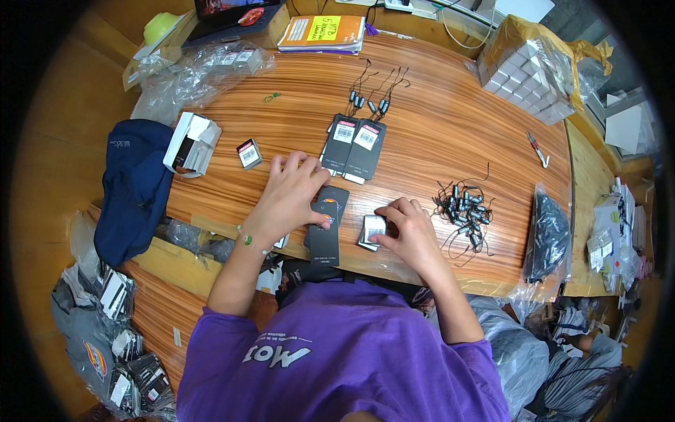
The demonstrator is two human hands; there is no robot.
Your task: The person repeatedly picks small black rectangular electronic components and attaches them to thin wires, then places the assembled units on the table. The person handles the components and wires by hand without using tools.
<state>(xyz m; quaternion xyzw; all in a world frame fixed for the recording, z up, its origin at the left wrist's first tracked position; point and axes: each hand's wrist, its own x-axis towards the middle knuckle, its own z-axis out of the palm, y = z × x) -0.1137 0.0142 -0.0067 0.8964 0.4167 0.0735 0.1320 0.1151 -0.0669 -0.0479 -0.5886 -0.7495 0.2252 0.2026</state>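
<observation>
Two dark hang tags (325,239) lie overlapping near the table's front edge. My left hand (285,197) rests over them from the left, fingers spread, its thumb touching the tags. To the right, my right hand (411,228) pinches a small stack of white labels (374,226) at its right edge. Beyond my hands, dark hang tags with white stickers (351,144) lie in two overlapping piles, with black strings (376,98) running from their far ends. A loose heap of black tag strings (465,214) sits right of my right hand. A small label stack (249,153) lies beyond my left hand.
An opened white box (193,144) and a navy cloth bag (133,186) are at left. Notebooks (320,34) lie at the back. Wrapped white boxes (524,70), a cutter-like tool (538,149) and a plastic bag of black strings (546,235) are at right.
</observation>
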